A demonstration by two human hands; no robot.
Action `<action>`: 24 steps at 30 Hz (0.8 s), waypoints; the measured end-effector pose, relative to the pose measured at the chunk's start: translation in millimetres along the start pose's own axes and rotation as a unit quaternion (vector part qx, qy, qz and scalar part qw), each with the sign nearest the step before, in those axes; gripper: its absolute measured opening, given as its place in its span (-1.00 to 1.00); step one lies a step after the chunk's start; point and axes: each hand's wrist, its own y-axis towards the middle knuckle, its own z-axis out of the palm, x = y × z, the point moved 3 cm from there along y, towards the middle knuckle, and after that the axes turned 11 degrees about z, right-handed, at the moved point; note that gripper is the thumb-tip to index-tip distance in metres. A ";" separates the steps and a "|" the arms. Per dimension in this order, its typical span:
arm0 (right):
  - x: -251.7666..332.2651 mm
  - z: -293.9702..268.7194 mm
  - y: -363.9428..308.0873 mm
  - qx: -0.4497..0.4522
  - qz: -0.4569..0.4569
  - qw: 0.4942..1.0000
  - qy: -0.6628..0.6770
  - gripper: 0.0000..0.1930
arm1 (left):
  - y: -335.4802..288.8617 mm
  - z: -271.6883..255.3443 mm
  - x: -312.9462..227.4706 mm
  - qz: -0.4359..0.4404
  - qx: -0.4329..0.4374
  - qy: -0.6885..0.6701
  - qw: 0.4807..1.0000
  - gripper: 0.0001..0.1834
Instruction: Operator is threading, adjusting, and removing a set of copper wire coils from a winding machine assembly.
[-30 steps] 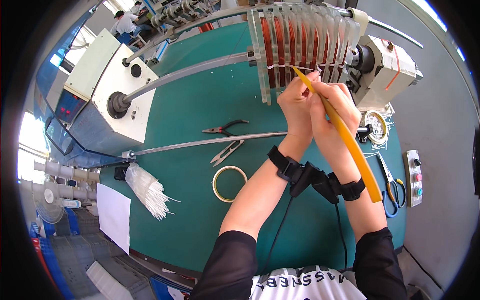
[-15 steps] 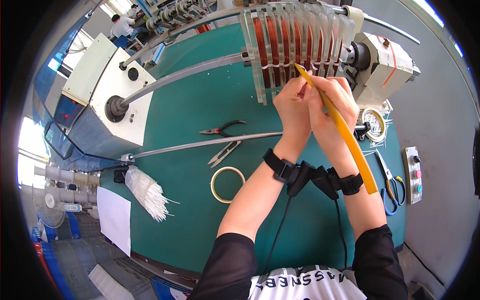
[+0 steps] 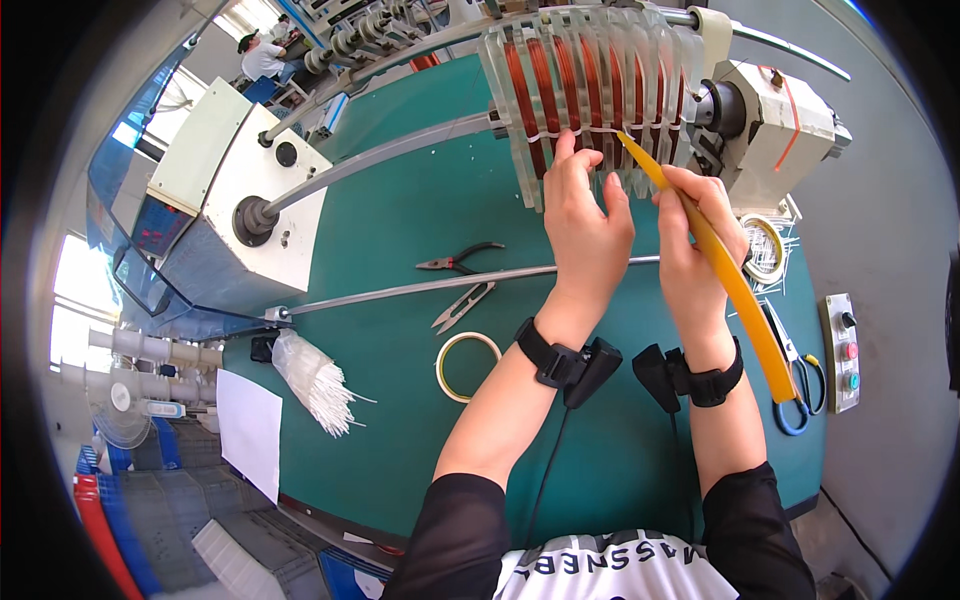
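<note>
Hands [image 3: 640, 225] on coil former [image 3: 590, 85]

Pliers [image 3: 458, 262], snips [image 3: 463, 306], tape roll [image 3: 468, 366], white tie bundle [image 3: 315, 382], blue-handled scissors [image 3: 792, 372]

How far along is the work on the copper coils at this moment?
Done: the copper coils sit wound between clear dividers, with a white tie strung across them. In hand: the left hand rests on the coil edge while the right hand pushes a yellow strip in between dividers. Left: the pliers, snips and tape ring lie untouched.
</note>
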 end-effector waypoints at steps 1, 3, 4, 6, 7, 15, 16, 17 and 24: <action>0.7 -0.5 0.7 -0.001 0.002 1.000 0.002 -0.85 | 1.8 1.2 -1.9 -0.014 0.010 0.011 1.000 -0.77; 2.5 -1.2 2.1 0.004 0.018 1.000 0.022 -0.84 | 5.0 -0.3 -4.1 -0.028 0.022 0.004 0.999 -0.76; 2.2 -2.6 1.3 0.004 0.020 1.000 0.024 -0.84 | 6.6 -1.6 -3.3 -0.035 0.032 -0.007 0.999 -0.75; 2.6 -5.6 1.1 0.002 0.008 1.000 0.022 -0.84 | 7.4 -6.2 -2.9 -0.037 0.038 -0.006 0.999 -0.74; 2.9 -7.5 2.2 0.000 0.006 1.000 0.024 -0.84 | 7.4 -7.6 -2.3 -0.034 0.037 -0.006 0.999 -0.74; -0.9 -18.0 10.8 -0.041 0.031 0.998 0.046 -0.88 | 21.2 -14.5 1.4 -0.013 0.002 0.066 0.998 -0.74; -3.3 -19.0 11.7 -0.038 0.041 0.997 0.050 -0.88 | 24.7 -18.2 1.8 -0.063 0.027 0.041 0.997 -0.73; -5.3 -20.3 12.4 -0.036 0.050 0.997 0.055 -0.89 | 25.8 -19.9 2.4 -0.113 0.051 0.015 0.992 -0.71; -17.4 -13.5 10.5 -0.029 0.046 0.998 0.044 -0.87 | 25.6 0.0 -1.6 -0.050 0.053 -0.028 0.997 -0.85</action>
